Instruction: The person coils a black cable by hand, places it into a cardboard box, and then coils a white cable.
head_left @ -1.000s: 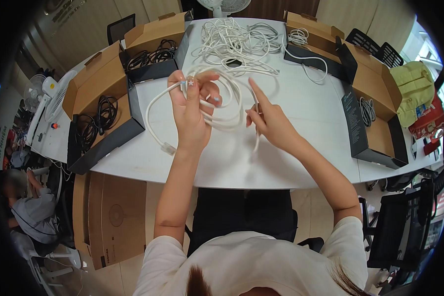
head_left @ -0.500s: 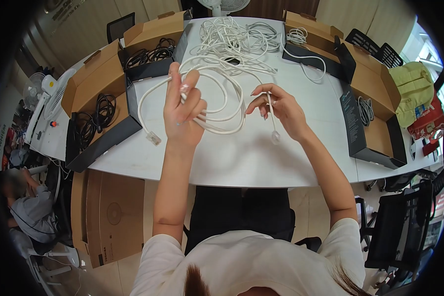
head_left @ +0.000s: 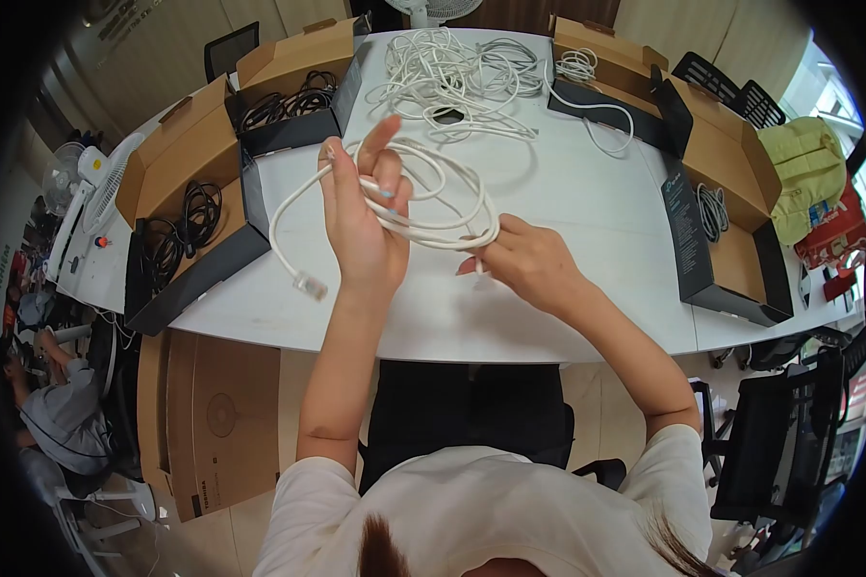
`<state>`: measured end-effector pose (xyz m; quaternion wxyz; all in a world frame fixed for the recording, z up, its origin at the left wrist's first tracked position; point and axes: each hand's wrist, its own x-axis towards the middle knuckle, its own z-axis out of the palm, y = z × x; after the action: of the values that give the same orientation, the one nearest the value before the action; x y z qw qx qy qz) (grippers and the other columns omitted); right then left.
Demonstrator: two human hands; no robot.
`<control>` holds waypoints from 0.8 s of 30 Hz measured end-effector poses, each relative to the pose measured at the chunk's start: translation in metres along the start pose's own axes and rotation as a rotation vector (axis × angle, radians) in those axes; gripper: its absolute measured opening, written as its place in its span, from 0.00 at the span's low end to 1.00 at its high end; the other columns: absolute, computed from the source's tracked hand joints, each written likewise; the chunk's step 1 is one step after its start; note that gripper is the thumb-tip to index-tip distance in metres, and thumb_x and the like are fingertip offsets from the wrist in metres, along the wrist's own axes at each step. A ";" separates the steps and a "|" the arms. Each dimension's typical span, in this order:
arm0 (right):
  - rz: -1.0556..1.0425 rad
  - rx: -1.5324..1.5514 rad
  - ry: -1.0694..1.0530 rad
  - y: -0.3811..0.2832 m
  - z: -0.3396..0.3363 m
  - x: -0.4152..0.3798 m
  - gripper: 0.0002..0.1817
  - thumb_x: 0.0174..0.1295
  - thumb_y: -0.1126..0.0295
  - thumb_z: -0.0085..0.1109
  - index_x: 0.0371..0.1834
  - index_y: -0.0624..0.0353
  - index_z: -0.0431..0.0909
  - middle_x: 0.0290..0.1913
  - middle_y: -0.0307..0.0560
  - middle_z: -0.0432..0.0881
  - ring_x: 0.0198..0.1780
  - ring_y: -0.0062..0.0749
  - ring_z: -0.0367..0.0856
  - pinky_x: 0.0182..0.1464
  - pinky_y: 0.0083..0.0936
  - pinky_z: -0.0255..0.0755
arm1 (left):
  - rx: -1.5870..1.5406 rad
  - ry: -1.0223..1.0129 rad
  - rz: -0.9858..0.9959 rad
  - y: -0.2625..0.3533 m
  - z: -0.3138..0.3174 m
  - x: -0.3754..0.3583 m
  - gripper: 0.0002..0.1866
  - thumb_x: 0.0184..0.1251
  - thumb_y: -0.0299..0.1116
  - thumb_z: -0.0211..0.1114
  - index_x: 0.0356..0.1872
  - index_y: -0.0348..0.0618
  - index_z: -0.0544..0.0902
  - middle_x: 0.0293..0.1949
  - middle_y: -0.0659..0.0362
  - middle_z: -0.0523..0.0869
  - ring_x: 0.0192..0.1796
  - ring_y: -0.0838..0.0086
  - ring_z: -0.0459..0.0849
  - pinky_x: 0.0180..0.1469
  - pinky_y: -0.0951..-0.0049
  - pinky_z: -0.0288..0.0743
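Note:
A white network cable (head_left: 445, 231) hangs in loose loops between my two hands, above the table. My left hand (head_left: 369, 207) is closed around one side of the loops, its index finger raised. From that hand one end dangles to the left, with a clear plug (head_left: 309, 285) on it. My right hand (head_left: 522, 258) pinches the right side of the coil, and its fingers partly hide the cable there. Beyond the hands lies a tangled pile of white and grey cables (head_left: 433, 72) on the white table (head_left: 587, 207).
Black cables lie in two open boxes on the left, the near box (head_left: 197, 274) and the far box (head_left: 293, 130). On the right, the far box (head_left: 625, 120) holds a white cable and the near box (head_left: 736, 274) a grey coil. A seated person (head_left: 67, 413) is at far left.
My right hand has moved left and down and closed on the coil's right side; the loops are drawn tighter together. My left hand's fingers have curled more around the cable.

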<state>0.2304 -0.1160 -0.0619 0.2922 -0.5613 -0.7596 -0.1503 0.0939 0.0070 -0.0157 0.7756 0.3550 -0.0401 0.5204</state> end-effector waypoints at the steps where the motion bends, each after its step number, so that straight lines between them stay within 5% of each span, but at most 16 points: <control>1: 0.036 0.029 0.017 0.001 0.000 -0.001 0.08 0.56 0.62 0.59 0.30 0.55 0.76 0.28 0.41 0.78 0.31 0.35 0.79 0.26 0.30 0.71 | 0.120 -0.092 0.050 -0.005 -0.002 -0.003 0.12 0.74 0.48 0.43 0.41 0.53 0.59 0.50 0.46 0.78 0.23 0.85 0.67 0.24 0.87 0.65; 3: 0.039 0.043 -0.035 -0.009 -0.001 0.003 0.10 0.57 0.60 0.58 0.29 0.54 0.76 0.24 0.42 0.77 0.25 0.37 0.78 0.24 0.31 0.69 | 0.358 -0.267 0.153 -0.022 0.001 -0.016 0.17 0.72 0.52 0.45 0.42 0.53 0.54 0.49 0.43 0.77 0.25 0.83 0.72 0.25 0.86 0.68; 6: 0.118 0.038 -0.154 -0.018 -0.006 0.004 0.12 0.60 0.56 0.56 0.29 0.53 0.77 0.19 0.44 0.75 0.21 0.40 0.76 0.24 0.33 0.68 | 0.138 -0.449 0.079 -0.049 -0.001 -0.021 0.33 0.57 0.63 0.60 0.41 0.53 0.49 0.47 0.39 0.77 0.29 0.75 0.79 0.31 0.83 0.74; 9: 0.161 0.064 -0.220 -0.016 -0.006 -0.001 0.14 0.61 0.54 0.55 0.30 0.52 0.77 0.17 0.43 0.75 0.21 0.41 0.77 0.24 0.34 0.68 | 0.337 -0.484 -0.055 -0.042 -0.002 -0.028 0.32 0.59 0.55 0.64 0.41 0.52 0.49 0.46 0.40 0.77 0.30 0.74 0.80 0.33 0.81 0.75; 10: 0.163 0.082 -0.235 -0.015 -0.006 -0.003 0.14 0.61 0.54 0.55 0.31 0.52 0.78 0.17 0.43 0.75 0.21 0.41 0.77 0.24 0.34 0.68 | 0.498 -0.564 0.063 -0.047 -0.007 -0.025 0.23 0.66 0.41 0.59 0.42 0.51 0.49 0.42 0.42 0.78 0.27 0.76 0.79 0.30 0.81 0.76; 13: 0.461 0.375 -0.515 -0.014 -0.016 0.005 0.13 0.61 0.56 0.56 0.30 0.54 0.79 0.17 0.43 0.77 0.21 0.41 0.77 0.25 0.34 0.69 | 0.458 -0.446 -0.027 -0.054 -0.014 -0.026 0.14 0.71 0.30 0.49 0.42 0.48 0.50 0.37 0.44 0.80 0.22 0.80 0.76 0.22 0.85 0.71; 16: 0.360 0.238 -0.327 -0.022 -0.029 -0.003 0.12 0.61 0.59 0.57 0.30 0.55 0.82 0.16 0.42 0.78 0.19 0.39 0.76 0.26 0.32 0.69 | 0.504 -0.367 -0.063 -0.047 -0.006 -0.023 0.11 0.72 0.28 0.46 0.42 0.46 0.51 0.35 0.45 0.80 0.18 0.81 0.74 0.19 0.86 0.69; 19: 0.538 0.443 0.037 -0.029 -0.048 -0.002 0.10 0.59 0.62 0.59 0.34 0.58 0.83 0.20 0.43 0.80 0.22 0.37 0.77 0.28 0.29 0.70 | 0.632 -0.330 0.009 -0.046 -0.009 -0.015 0.12 0.72 0.28 0.48 0.45 0.45 0.53 0.35 0.48 0.81 0.16 0.82 0.72 0.18 0.84 0.68; 20: 0.422 0.387 0.156 -0.031 -0.050 -0.001 0.11 0.59 0.64 0.60 0.40 0.58 0.81 0.26 0.43 0.82 0.29 0.35 0.78 0.37 0.27 0.70 | 0.669 -0.332 0.016 -0.047 -0.011 -0.012 0.13 0.72 0.28 0.49 0.45 0.45 0.53 0.35 0.48 0.81 0.16 0.82 0.72 0.17 0.84 0.67; 24: 0.232 0.287 0.066 -0.043 -0.042 0.007 0.07 0.59 0.67 0.60 0.38 0.56 0.78 0.34 0.38 0.81 0.37 0.30 0.76 0.55 0.30 0.62 | 0.688 -0.335 -0.047 -0.047 -0.006 -0.012 0.17 0.70 0.26 0.51 0.47 0.47 0.51 0.38 0.50 0.81 0.16 0.84 0.69 0.17 0.85 0.64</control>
<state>0.2006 -0.1484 -0.0204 0.4094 -0.5925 -0.6934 -0.0238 0.1261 -0.0080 -0.0495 0.6055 0.6757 0.0190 0.4201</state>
